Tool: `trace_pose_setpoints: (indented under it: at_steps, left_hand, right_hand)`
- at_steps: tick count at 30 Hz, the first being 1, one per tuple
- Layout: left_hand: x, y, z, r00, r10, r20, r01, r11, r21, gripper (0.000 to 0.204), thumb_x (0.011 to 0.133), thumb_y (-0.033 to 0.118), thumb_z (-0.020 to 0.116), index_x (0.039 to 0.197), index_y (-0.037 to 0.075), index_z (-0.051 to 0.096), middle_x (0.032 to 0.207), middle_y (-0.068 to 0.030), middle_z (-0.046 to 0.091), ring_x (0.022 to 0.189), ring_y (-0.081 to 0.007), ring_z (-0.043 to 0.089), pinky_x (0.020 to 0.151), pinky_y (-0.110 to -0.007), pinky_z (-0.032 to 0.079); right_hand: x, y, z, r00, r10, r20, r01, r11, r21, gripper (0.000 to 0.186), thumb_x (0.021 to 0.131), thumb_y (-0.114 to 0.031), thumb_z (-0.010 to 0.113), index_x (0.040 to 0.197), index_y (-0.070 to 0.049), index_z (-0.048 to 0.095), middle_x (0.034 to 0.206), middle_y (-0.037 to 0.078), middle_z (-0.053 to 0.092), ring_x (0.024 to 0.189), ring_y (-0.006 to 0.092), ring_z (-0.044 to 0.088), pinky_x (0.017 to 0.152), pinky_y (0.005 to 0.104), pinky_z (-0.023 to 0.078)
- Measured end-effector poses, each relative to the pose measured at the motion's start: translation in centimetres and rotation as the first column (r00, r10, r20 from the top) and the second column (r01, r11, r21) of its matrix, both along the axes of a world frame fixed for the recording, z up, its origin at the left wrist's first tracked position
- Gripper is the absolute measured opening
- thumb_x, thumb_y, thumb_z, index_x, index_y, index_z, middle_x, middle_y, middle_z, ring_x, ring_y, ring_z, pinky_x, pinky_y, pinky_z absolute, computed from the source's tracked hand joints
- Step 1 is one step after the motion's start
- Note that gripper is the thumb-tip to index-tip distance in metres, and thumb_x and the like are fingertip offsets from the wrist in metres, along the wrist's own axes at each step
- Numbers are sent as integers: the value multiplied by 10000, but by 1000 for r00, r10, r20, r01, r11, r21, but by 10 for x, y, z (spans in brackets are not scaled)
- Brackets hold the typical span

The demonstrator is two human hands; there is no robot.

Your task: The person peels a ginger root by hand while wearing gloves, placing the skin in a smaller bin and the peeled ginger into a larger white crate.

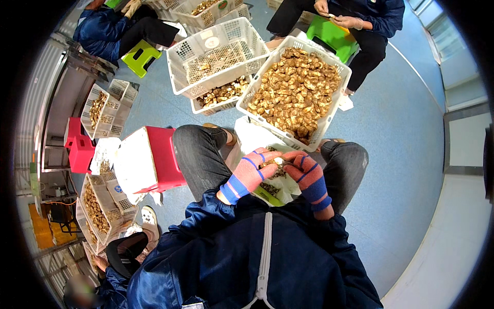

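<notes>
Both my hands wear pink knitted gloves with blue stripes and meet in front of my knees. My left hand [250, 172] is closed around a brown mushroom [278, 160] with a pale, cut-looking end. Close against it, my right hand [307, 174] has its fingers bent and pressed together at that end; what they hold, if anything, is hidden. Just beyond my hands, a white plastic crate [252, 109] is heaped with brown mushrooms [297, 87]. Below my hands, dark trimmings [271, 189] lie on a white plastic sheet [249, 135] between my legs.
A mostly bare white crate [177, 72] rests on another holding mushrooms [226, 92]. A red stool [163, 157] stands at my left knee. More crates [105, 206] line the left side. Co-workers sit at the far left, far right [355, 20] and lower left.
</notes>
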State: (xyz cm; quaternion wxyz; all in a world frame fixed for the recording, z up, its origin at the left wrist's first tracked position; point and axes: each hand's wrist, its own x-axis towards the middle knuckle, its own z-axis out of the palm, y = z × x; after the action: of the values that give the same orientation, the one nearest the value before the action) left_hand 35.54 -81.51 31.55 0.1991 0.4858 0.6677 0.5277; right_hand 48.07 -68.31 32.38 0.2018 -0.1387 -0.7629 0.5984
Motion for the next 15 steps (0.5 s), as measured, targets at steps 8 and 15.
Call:
trace_pose_setpoints:
  at_steps: [8,15]
  left_hand:
    - [-1,-7,10,863,-52,503,131,984,-123,324,811,172,499,1105,50,558,749,-31,513,633,-116,473,570,-239,392]
    - [-6,-8,4,798,-67,599,192,970,-147,338,838,241,495,1107,45,556,793,5,564,682,-66,492,575,-201,405]
  right_hand:
    - [-2,-1,10,984,-8,177,25,996,-90,123,711,-25,646,768,-14,538,847,79,564,720,125,506,609,249,413]
    - [-5,-2,0,999,-28,46,21,990,138,166,704,-21,656,691,-23,490,822,81,562,680,149,514,566,261,414]
